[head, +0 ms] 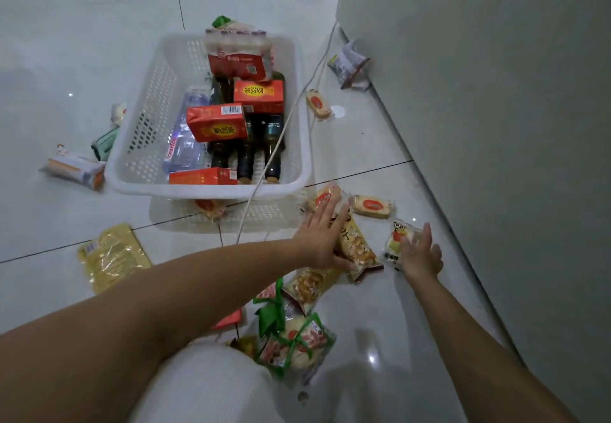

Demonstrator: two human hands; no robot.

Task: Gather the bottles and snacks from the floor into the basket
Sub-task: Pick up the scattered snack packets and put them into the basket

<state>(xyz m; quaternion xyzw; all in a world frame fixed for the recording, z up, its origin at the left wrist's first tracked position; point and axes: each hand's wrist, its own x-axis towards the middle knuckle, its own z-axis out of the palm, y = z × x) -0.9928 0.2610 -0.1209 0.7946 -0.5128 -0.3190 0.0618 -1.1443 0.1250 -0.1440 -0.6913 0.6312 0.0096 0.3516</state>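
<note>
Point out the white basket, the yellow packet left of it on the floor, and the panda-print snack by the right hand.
white basket (211,191), head view, near rim.
yellow packet (112,255), head view, middle of the wrapper.
panda-print snack (396,240), head view, front of the wrapper.

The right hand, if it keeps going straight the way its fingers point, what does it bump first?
The right hand points up and slightly left, already over the small white snack packet. Straight on, it would probably meet that packet first, then perhaps the orange-spot cake packet. Its height above the floor is unclear.
</note>
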